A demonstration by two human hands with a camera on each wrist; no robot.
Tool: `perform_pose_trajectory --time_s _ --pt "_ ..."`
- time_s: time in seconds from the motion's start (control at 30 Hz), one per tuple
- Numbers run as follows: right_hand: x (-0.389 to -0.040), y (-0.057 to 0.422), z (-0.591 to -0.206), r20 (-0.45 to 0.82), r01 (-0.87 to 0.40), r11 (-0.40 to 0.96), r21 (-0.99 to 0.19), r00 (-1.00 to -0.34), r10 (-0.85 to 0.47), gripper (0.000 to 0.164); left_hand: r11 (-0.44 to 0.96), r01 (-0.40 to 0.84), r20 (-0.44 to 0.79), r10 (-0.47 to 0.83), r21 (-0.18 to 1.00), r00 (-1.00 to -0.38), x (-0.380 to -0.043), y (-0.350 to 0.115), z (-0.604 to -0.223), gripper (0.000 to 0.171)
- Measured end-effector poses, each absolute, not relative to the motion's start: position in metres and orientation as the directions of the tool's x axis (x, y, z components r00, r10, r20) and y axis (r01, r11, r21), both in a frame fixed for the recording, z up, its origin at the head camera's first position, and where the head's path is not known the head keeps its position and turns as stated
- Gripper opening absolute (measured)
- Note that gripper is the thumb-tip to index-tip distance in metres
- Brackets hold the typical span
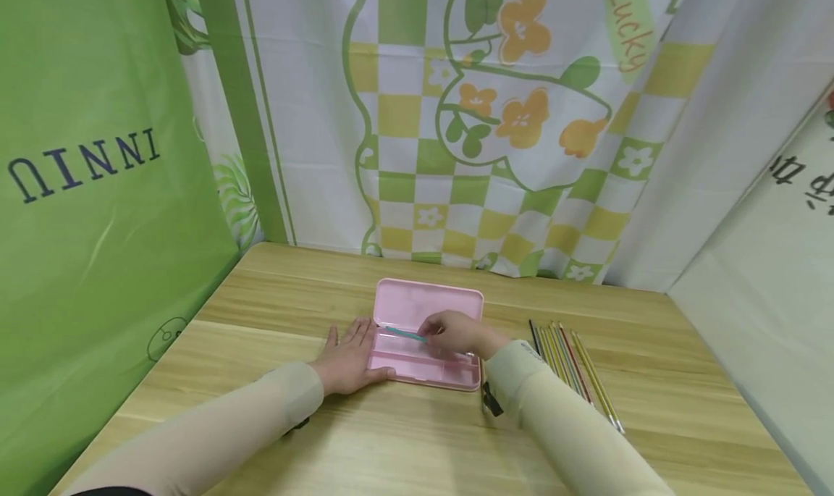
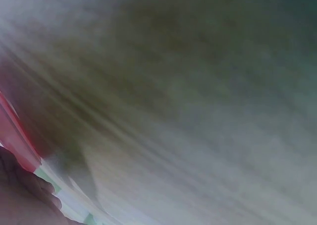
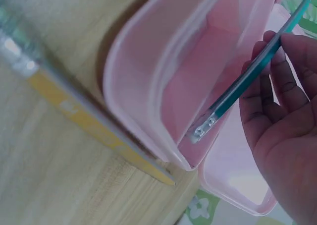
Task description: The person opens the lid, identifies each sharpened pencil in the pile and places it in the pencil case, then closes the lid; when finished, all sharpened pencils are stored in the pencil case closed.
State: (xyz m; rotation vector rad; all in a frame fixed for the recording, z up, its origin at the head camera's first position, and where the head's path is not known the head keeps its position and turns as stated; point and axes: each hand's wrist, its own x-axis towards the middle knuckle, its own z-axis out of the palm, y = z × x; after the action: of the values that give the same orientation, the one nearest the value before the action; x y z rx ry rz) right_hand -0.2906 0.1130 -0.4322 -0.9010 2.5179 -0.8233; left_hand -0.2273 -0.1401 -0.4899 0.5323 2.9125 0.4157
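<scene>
A pink pencil case [image 1: 417,369] lies on the table with its lid [image 1: 426,304] tipped back and compartments showing. My right hand [image 1: 456,331] pinches a teal pencil [image 3: 247,79] between thumb and fingers, over the case's larger compartment. In the right wrist view the pencil's metal eraser end shows at the case's inner end. Against the case's left side rests my left hand [image 1: 348,358], fingers straight and spread, thumb by the front edge. Only part of the left hand [image 2: 27,197] appears in the left wrist view, beside the pink case [image 2: 17,136].
A row of several pencils [image 1: 563,358] in yellow, red and dark colours lies to the right of the case. One yellow pencil [image 3: 94,121] lies close along the case's right end. Checked curtain cloth [image 1: 495,221] hangs behind the wooden table [image 1: 365,438].
</scene>
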Motion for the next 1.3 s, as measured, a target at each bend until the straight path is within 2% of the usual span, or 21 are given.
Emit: perform_pose_trajectory --time_s 0.1,0.33,0.57,0.8,1.0,1.2,1.3 --pt "-0.29 0.112 -0.433 -0.121 -0.459 0.629 -0.628 -0.741 -0.661 0.016 0.895 0.326 -0.094 0.369 0.304 -0.925 -0.228 -0.14 -0.49 0.108" --pt "-0.285 0.111 -0.435 -0.167 -0.485 0.674 -0.557 -0.73 -0.663 0.009 0.896 0.321 -0.112 0.369 0.307 -0.922 -0.224 -0.14 -0.483 0.11" --pt "-0.282 0.115 -0.433 -0.138 -0.52 0.678 -0.519 -0.732 -0.667 0.008 0.892 0.328 -0.099 0.374 0.311 -0.922 -0.226 -0.138 -0.486 0.109" --pt "-0.286 0.132 -0.413 -0.193 -0.357 0.724 -0.591 -0.809 -0.556 0.017 0.883 0.334 -0.098 0.384 0.33 -0.918 -0.225 -0.14 -0.486 0.109" --pt "-0.294 0.156 -0.398 -0.242 -0.264 0.707 -0.656 -0.814 -0.528 0.018 0.886 0.32 -0.112 0.374 0.335 -0.921 -0.222 -0.142 -0.484 0.106" --pt "-0.293 0.178 -0.393 -0.297 -0.192 0.726 -0.66 -0.821 -0.488 0.009 0.881 0.328 -0.119 0.386 0.341 -0.915 -0.221 -0.14 -0.478 0.105" --pt "-0.288 0.187 -0.394 -0.375 -0.1 0.77 -0.631 -0.829 -0.415 0.013 0.884 0.327 -0.118 0.384 0.335 -0.916 -0.222 -0.139 -0.479 0.105"
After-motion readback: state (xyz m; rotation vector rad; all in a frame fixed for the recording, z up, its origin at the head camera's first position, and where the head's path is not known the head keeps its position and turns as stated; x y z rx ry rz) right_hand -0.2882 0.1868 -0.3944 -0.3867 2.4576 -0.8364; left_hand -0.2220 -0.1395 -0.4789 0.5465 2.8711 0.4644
